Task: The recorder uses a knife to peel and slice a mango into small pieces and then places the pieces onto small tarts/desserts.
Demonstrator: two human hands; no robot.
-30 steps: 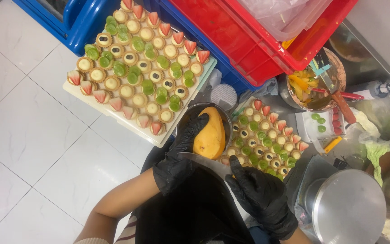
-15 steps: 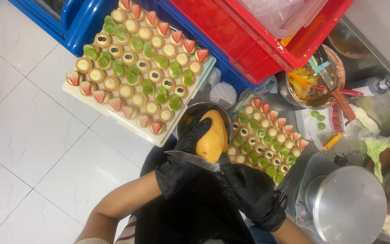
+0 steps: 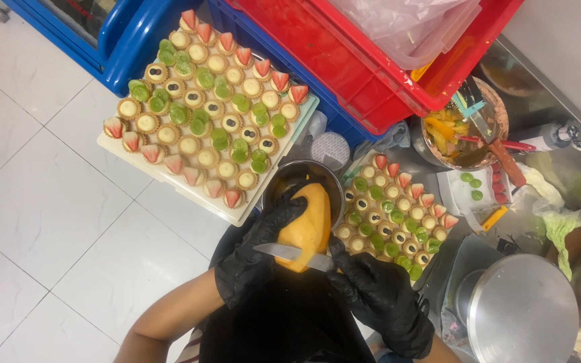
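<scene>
Left hand (image 3: 253, 259) in black glove wrapped around peeled mango (image 3: 306, 225), held over metal bowl (image 3: 302, 176). Right hand (image 3: 379, 296) closed on knife (image 3: 290, 253), blade against mango's lower end.

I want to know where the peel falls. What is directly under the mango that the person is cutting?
Under the mango sits a dark round metal bowl; only its rim shows. The fruit and the gloved left hand cover its inside, so any contents cannot be seen.
</scene>
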